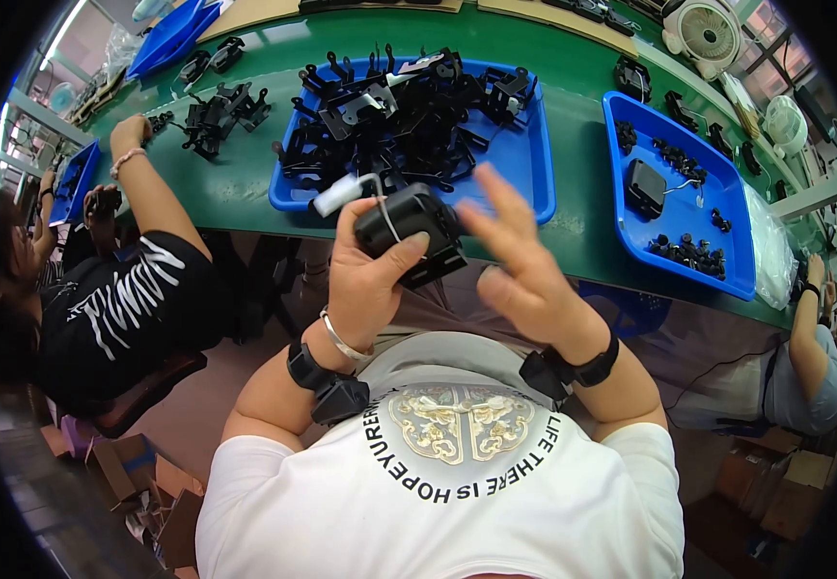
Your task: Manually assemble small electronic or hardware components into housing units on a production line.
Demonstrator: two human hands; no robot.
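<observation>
My left hand [372, 280] is wrapped round a black boxy device [401, 224], thumb pressed on its near face. A thin grey cable loops over the device and ends in a white connector [339, 195] by my fingers. A black bracket [438, 268] sits against its lower right side. Just right of the device, my right hand [526, 270] is apart from it, fingers spread and partly smeared by motion; I see nothing held in it. Beyond my hands, a blue tray [546, 183] bears a heap of black metal brackets [370, 130].
Right of me a second blue tray [621, 232] contains small black parts and another black boxy device [646, 187]. More black brackets [211, 121] lie on the green table [245, 183] at left. Co-workers sit on both sides; the left one's arm [163, 188] reaches onto the table.
</observation>
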